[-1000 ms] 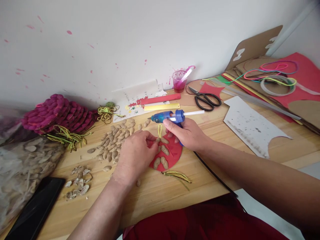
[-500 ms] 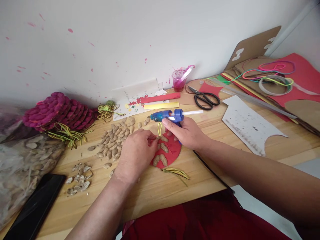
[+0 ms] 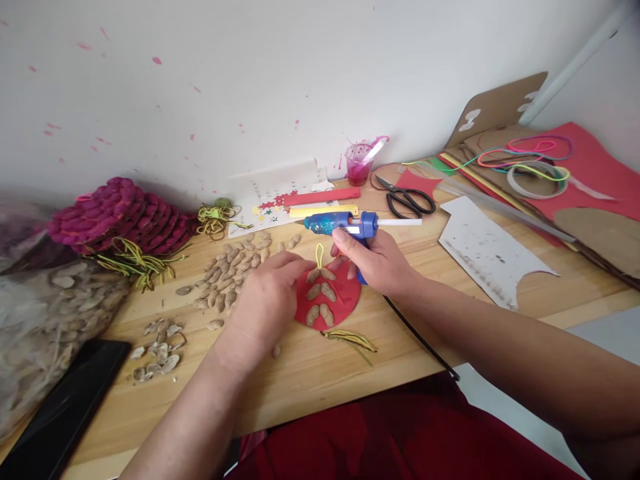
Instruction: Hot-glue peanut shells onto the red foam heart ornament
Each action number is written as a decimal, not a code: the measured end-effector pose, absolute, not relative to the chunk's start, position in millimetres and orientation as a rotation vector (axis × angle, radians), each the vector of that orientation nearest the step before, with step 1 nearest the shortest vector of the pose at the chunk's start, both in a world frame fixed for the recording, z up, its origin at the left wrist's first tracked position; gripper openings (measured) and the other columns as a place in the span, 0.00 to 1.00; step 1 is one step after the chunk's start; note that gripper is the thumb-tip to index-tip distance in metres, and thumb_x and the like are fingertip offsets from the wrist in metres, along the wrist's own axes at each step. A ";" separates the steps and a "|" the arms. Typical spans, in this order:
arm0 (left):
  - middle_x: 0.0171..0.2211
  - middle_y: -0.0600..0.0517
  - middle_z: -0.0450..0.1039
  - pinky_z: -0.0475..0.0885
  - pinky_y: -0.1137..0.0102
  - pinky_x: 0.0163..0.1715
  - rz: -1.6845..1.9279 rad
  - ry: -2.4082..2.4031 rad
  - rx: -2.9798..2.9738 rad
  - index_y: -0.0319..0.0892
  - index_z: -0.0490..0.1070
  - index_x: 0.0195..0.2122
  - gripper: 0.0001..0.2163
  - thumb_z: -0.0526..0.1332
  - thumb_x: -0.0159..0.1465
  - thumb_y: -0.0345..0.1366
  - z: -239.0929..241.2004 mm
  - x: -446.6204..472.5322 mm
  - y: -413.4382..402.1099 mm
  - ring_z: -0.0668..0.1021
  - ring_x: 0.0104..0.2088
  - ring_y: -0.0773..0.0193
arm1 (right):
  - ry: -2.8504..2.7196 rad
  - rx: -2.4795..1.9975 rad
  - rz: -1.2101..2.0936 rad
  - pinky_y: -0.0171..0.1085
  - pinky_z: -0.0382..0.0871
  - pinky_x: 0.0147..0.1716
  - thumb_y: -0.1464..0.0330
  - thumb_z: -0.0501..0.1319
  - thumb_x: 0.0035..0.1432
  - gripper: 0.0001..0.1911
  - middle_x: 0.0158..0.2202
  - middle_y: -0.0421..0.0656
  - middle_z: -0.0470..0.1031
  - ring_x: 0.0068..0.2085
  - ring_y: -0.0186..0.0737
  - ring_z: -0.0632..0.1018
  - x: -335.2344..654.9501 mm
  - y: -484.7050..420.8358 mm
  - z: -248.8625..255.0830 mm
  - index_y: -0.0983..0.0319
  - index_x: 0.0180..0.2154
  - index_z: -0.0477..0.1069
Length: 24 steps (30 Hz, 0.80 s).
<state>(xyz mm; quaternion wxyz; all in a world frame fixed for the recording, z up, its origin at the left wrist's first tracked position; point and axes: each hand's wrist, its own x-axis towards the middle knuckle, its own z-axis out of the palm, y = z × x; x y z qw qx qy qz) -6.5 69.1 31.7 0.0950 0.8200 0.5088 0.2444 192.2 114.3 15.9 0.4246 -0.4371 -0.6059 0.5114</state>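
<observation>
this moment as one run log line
red disc: six peanuts in pairs, yellow loop at top | left hand: by top pair | right hand: holds glue gun | tassel: near edge

I have the left hand (image 3: 267, 290) back up, fingers (image 3: 300, 267) reaching inward; its thumb is hidden from me. My right hand (image 3: 385, 263) is curled in a firm grip, thumb (image 3: 350, 245) pointing forward. The left forearm (image 3: 195, 400) and right forearm (image 3: 495, 333), both bare, slant inward, wrists fairly straight.
</observation>
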 end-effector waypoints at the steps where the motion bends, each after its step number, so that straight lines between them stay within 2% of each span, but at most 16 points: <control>1: 0.43 0.49 0.79 0.75 0.70 0.42 0.704 1.494 2.476 0.42 0.79 0.45 0.15 0.54 0.67 0.22 29.8 -5.2 67.2 0.80 0.40 0.63 | -1.517 -1.095 1.272 0.32 0.69 0.20 0.45 0.59 0.62 0.25 0.30 0.41 0.76 0.30 0.40 0.83 192.5 114.8 15.3 0.60 0.31 0.71; 9: 0.47 0.41 0.75 0.78 0.59 0.43 0.411 1.453 2.700 0.37 0.72 0.56 0.19 0.54 0.66 0.22 25.7 10.1 52.5 0.77 0.44 0.53 | -1.557 -1.114 1.178 0.35 0.70 0.28 0.47 0.59 0.64 0.24 0.30 0.40 0.76 0.32 0.39 0.82 193.5 118.2 11.8 0.60 0.31 0.72; 18: 0.45 0.41 0.74 0.76 0.57 0.50 0.126 1.519 2.698 0.34 0.72 0.53 0.15 0.55 0.67 0.22 29.8 19.0 51.6 0.75 0.47 0.52 | -1.592 -1.136 1.168 0.35 0.70 0.29 0.46 0.58 0.64 0.24 0.29 0.40 0.76 0.32 0.40 0.81 193.4 117.4 13.9 0.60 0.30 0.71; 24: 0.45 0.41 0.75 0.75 0.57 0.52 0.043 1.527 2.714 0.33 0.71 0.55 0.15 0.56 0.68 0.24 30.9 22.2 50.8 0.74 0.49 0.52 | -1.587 -1.144 1.175 0.34 0.71 0.27 0.46 0.58 0.64 0.25 0.28 0.40 0.75 0.32 0.40 0.81 193.6 116.7 14.3 0.60 0.30 0.72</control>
